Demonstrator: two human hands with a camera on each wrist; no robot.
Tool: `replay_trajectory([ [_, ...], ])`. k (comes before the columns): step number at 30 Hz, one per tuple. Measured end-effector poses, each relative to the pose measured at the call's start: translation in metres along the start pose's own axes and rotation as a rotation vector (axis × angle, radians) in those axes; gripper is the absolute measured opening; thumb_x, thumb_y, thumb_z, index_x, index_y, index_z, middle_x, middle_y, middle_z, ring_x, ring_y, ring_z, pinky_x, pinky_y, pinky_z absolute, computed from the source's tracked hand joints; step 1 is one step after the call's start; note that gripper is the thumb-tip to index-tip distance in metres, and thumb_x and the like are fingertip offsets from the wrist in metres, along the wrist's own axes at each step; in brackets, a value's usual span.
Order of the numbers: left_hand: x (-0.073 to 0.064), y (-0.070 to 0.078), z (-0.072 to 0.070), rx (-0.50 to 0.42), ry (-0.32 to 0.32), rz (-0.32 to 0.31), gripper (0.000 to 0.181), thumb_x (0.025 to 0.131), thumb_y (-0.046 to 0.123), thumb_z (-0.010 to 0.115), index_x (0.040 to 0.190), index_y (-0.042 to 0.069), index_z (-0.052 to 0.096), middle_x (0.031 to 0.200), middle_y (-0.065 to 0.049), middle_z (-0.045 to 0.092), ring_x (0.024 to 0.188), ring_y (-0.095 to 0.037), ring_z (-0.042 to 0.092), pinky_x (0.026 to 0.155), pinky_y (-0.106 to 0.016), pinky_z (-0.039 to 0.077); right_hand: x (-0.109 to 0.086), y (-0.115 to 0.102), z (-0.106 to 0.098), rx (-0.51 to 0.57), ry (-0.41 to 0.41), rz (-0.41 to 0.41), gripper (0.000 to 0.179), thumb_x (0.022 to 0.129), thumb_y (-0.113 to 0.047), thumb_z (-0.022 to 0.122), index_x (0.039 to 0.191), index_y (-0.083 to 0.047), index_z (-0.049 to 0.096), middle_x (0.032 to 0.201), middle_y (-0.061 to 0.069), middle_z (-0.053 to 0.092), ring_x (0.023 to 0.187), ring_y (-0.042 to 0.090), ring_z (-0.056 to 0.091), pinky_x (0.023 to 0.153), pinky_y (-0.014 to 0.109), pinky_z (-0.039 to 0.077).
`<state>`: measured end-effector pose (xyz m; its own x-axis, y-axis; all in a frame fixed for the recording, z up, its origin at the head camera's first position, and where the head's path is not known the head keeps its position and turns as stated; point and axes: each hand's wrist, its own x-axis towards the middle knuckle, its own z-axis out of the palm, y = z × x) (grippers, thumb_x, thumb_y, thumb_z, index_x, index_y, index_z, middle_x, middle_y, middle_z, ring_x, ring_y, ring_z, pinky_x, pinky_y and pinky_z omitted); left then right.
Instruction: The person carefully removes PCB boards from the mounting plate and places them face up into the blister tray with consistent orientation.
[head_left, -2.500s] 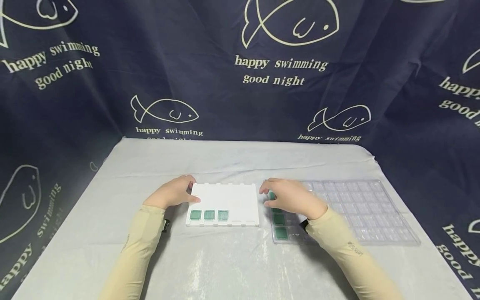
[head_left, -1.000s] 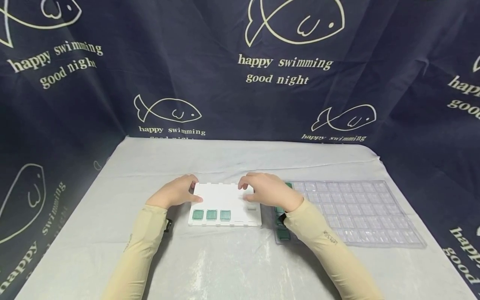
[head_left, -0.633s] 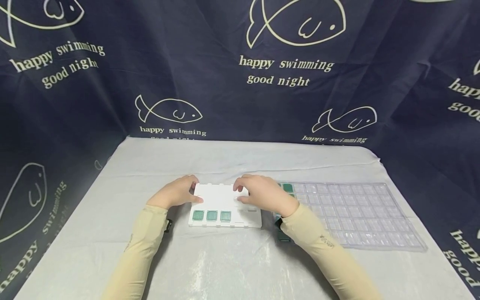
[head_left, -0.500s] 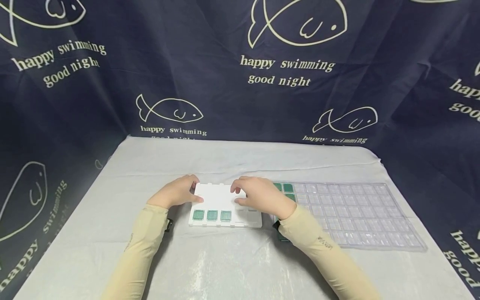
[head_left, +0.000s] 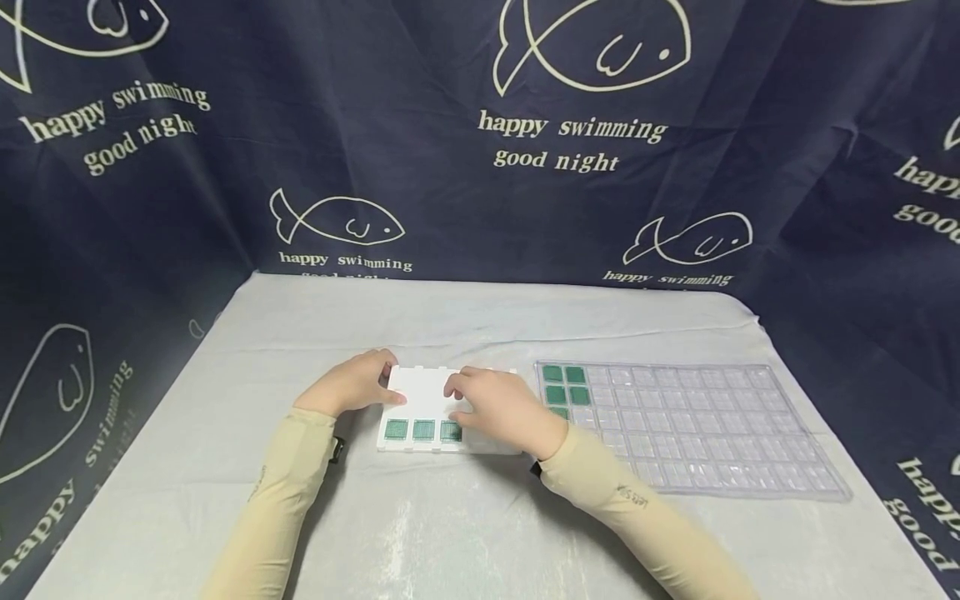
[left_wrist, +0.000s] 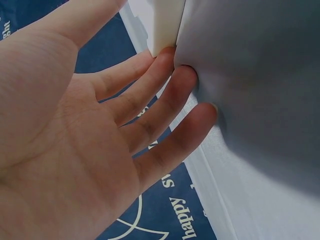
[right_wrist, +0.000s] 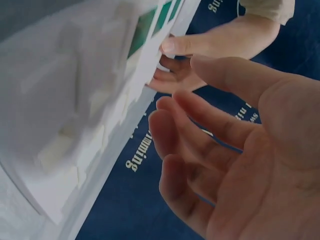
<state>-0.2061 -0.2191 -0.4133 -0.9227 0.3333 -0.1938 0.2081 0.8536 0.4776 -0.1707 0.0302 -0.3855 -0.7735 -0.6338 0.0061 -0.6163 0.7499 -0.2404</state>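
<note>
A white rectangular board (head_left: 427,387) lies in the middle of the table. Three green ribbed squares (head_left: 423,430) sit in a row along its near side. My left hand (head_left: 352,385) holds the board's left end, thumb on the top face and fingers at the edge; in the left wrist view, fingertips touch the board's pale edge (left_wrist: 166,25). Over the board's right half is my right hand (head_left: 504,410), fingers loosely bent, thumb near the third square. The right wrist view shows nothing between its thumb and fingers (right_wrist: 167,132). It hides the near right part of the board.
To the right stands a clear plastic tray (head_left: 693,364) with many small compartments. Several green squares (head_left: 575,375) fill compartments at its left end; my right forearm covers its near left corner. A dark blue curtain (head_left: 450,233) with fish prints hangs behind the table.
My right hand has moved left from the clear tray's left end to above the white board, and lately further left toward the third green square. My left hand stays on the board.
</note>
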Motion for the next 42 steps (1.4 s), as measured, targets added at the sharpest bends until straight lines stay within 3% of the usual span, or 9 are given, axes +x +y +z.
replay_trajectory([
  [13,-0.001,0.003,0.000,-0.009,-0.004,-0.014,0.046,0.083,0.025,0.083,0.115,0.002,0.059,0.113,-0.013,0.065,0.104,-0.026,0.061,0.098,-0.048,0.050,0.000,-0.009,0.014,-0.043,-0.027,0.014,0.028,0.091,-0.030,0.076,0.115,-0.018,0.071,0.100,-0.004,0.069,0.073,0.011,0.062,0.060,0.028,0.049],
  [28,-0.002,0.004,-0.001,-0.014,-0.011,-0.014,0.045,0.083,0.025,0.082,0.115,0.001,0.059,0.113,-0.013,0.066,0.104,-0.025,0.061,0.098,-0.047,0.050,-0.001,-0.013,0.024,-0.099,-0.055,0.012,0.029,0.089,-0.032,0.078,0.113,-0.018,0.072,0.099,-0.004,0.069,0.076,0.010,0.063,0.059,0.027,0.051],
  [42,-0.002,0.004,-0.001,-0.012,-0.015,-0.015,0.047,0.083,0.026,0.083,0.116,0.001,0.059,0.113,-0.012,0.066,0.104,-0.025,0.060,0.098,-0.047,0.050,-0.002,-0.013,0.027,-0.135,-0.023,-0.011,0.025,0.086,-0.030,0.080,0.104,-0.014,0.071,0.093,-0.003,0.069,0.073,0.011,0.062,0.056,0.027,0.050],
])
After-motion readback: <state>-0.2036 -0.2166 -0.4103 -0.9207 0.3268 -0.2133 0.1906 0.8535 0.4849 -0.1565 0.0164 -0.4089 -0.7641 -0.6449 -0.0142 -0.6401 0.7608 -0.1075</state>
